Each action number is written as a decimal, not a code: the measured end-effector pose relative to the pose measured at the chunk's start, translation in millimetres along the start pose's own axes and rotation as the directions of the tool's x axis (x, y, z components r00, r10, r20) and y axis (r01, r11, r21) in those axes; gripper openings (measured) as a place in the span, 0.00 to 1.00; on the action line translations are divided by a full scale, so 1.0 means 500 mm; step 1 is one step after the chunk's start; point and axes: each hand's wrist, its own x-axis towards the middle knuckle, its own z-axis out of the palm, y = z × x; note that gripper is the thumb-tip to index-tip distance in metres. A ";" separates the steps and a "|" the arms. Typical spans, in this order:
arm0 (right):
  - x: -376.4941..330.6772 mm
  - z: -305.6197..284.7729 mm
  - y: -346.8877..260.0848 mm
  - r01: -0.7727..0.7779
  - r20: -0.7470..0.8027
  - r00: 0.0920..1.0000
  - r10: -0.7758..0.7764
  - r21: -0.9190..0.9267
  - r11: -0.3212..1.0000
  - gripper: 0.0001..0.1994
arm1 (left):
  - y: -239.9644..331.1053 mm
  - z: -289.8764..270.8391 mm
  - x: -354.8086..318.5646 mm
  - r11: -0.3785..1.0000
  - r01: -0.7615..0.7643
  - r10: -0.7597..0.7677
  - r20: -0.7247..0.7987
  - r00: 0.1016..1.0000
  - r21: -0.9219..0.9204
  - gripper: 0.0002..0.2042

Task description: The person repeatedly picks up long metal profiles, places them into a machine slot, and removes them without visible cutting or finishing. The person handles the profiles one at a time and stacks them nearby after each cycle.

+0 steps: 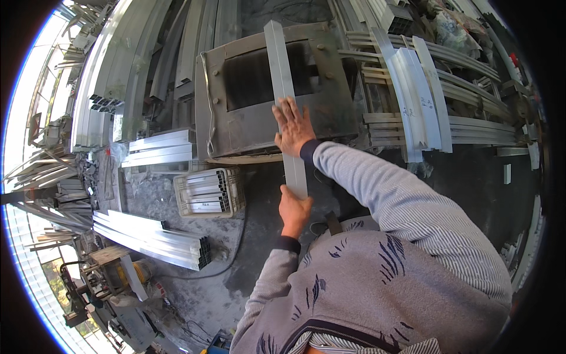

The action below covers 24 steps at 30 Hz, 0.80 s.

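A long, straight, silvery metal profile [280, 62] runs away from me. Its far part lies across a dark, box-like metal machine [236, 127] with a black opening in its top. My left hand [295, 211] is closed round the profile's near end, thumb up along the side; its other fingers are partly hidden. Farther along, my right hand [294, 131] lies flat on the profile, its fingers stretched out and slightly apart.
A plastic crate [237, 192] of short profile pieces stands left of the machine. Bundled square tubes [153, 239] lie on the floor nearer me. Long profiles [127, 65] are stacked at far left; white profiles [415, 100] rest across racked bars at right. A dark cable [240, 242] crosses the floor.
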 end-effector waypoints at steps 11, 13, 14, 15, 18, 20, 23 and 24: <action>-0.162 0.036 -0.063 0.028 -0.006 1.000 -0.028 0.107 0.994 0.41 | -0.103 0.004 -0.154 1.000 -0.005 0.005 0.016 1.000 0.016 0.29; -0.188 0.037 -0.076 0.023 0.004 1.000 -0.024 0.127 0.992 0.41 | -0.119 -0.001 -0.176 0.999 -0.033 0.033 0.009 0.999 0.013 0.28; -0.200 0.037 -0.083 0.020 0.014 1.000 -0.022 0.137 0.990 0.42 | -0.128 -0.004 -0.187 0.999 -0.044 0.044 0.007 0.999 0.017 0.28; -0.207 0.035 -0.088 0.018 0.019 1.000 -0.021 0.146 0.989 0.42 | -0.136 -0.006 -0.195 0.999 -0.034 0.034 0.007 0.999 0.023 0.28; -0.236 0.034 -0.106 0.011 0.026 1.000 -0.014 0.126 0.992 0.42 | -0.156 -0.007 -0.218 0.999 -0.019 0.019 0.002 1.000 0.048 0.29; -0.256 0.034 -0.118 0.009 0.021 1.000 -0.012 0.142 0.990 0.42 | -0.170 -0.008 -0.236 0.997 -0.018 0.019 -0.015 1.000 0.071 0.29; -0.282 0.035 -0.134 0.000 0.029 1.000 -0.004 0.145 0.989 0.42 | -0.192 -0.013 -0.259 0.997 -0.026 0.026 0.003 1.000 0.072 0.29; -0.291 0.036 -0.139 -0.007 0.041 0.999 0.001 0.141 0.990 0.42 | -0.199 -0.014 -0.267 0.997 -0.028 0.028 0.002 1.000 0.069 0.30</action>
